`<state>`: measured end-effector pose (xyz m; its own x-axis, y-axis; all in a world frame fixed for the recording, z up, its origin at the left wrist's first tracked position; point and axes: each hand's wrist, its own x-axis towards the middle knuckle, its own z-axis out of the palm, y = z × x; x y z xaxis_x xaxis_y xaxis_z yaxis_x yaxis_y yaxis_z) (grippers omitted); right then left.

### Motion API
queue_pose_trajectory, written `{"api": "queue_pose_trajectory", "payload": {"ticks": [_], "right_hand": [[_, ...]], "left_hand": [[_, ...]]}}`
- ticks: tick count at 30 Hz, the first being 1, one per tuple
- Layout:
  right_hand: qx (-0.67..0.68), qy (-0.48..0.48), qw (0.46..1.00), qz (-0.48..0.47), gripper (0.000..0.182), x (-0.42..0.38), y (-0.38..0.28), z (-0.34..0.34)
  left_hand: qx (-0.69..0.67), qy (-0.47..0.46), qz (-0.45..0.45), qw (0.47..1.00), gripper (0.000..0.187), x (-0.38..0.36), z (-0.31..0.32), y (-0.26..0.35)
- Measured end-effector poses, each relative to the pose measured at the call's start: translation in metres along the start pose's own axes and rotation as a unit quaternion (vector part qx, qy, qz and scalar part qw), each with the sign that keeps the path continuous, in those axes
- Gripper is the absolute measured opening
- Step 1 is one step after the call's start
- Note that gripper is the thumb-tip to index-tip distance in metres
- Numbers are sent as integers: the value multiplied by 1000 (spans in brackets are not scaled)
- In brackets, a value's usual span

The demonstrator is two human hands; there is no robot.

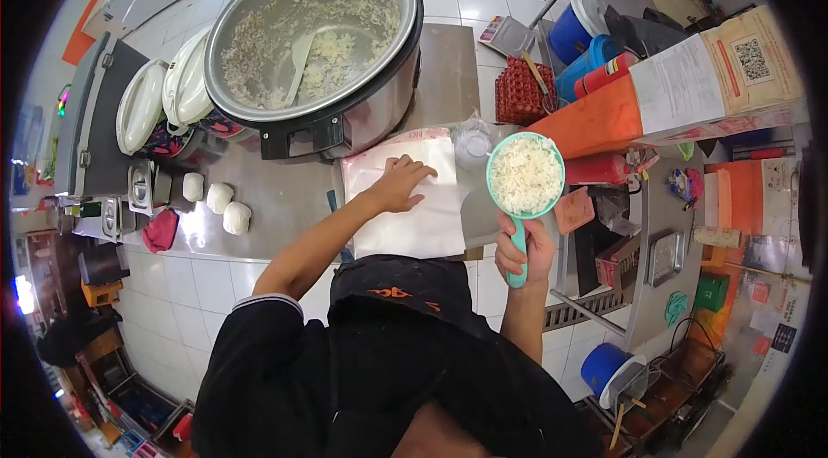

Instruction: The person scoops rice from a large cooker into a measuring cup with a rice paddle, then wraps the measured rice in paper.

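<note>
My right hand is wrapped round the handle of a mint-green scoop. White cooked rice heaps up in its round bowl. My left hand lies with fingers apart on a stack of white paper sheets, touching the upper part of the top sheet. Beyond the paper stands a large rice cooker without its lid, with rice left along its inner wall and bottom. A pale paddle leans inside the cooker.
White wrapped bundles and a dark red cloth lie on the steel table at left, near lidded pots. A clear plastic item sits beside the paper. At right are red egg trays and an orange box.
</note>
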<state>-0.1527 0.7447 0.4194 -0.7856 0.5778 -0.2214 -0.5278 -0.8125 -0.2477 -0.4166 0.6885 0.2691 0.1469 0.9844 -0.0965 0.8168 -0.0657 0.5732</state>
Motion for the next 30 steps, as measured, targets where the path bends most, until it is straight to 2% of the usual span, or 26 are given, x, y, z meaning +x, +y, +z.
{"api": "queue_pose_trajectory", "payload": {"ticks": [1, 2, 4, 7, 9, 11, 13, 14, 18, 23, 25, 26, 27, 28, 29, 30], "right_hand": [[-12, 12, 1000, 5, 36, 2, -3, 0], [-30, 16, 999, 15, 34, 5, -4, -2], [-28, 9, 999, 39, 36, 12, -5, -14], [-40, -8, 995, 92, 38, 27, -1, -28], [-53, -13, 991, 124, 38, 38, 4, -40], [-80, 48, 982, 164, 34, 47, 10, -58], [-91, 61, 974, 197, 33, 56, 18, -76], [-115, 58, 970, 206, 32, 60, 23, -79], [-190, 99, 950, 229, 27, 68, 40, -81], [-221, 121, 940, 229, 25, 71, 49, -83], [-292, 103, 934, 178, 29, 71, 50, -64], [-297, 63, 941, 149, 36, 69, 49, -57], [-297, 65, 941, 149, 36, 68, 53, -50], [-433, 33, 901, 25, 40, 65, 60, -44], [-554, 2, 827, -101, 45, 62, 63, -41], [-554, 5, 826, -105, 45, 64, 65, -45]], "left_hand": [[-26, 21, 27, 999, 44, -9, -7, 6], [-28, 19, 24, 999, 44, -20, -10, 12], [13, 119, 77, 990, 25, -51, -9, 27], [-15, 124, 21, 992, 19, -97, 3, 48], [-12, 116, -34, 993, 22, -124, 17, 59], [-17, 103, -88, 991, 25, -140, 32, 70], [20, 161, -175, 971, 38, -149, 46, 81], [33, 128, -200, 971, 49, -154, 51, 81], [16, 141, -244, 959, 53, -154, 67, 83], [59, 150, -239, 958, 54, -140, 87, 97], [84, 146, -255, 952, 50, -137, 92, 104], [70, 148, -260, 952, 51, -137, 94, 103], [55, 149, -263, 952, 51, -137, 95, 103], [54, 148, -261, 952, 51, -137, 95, 103], [43, 158, -258, 952, 50, -138, 94, 102], [32, 169, -255, 952, 48, -138, 94, 101]]}}
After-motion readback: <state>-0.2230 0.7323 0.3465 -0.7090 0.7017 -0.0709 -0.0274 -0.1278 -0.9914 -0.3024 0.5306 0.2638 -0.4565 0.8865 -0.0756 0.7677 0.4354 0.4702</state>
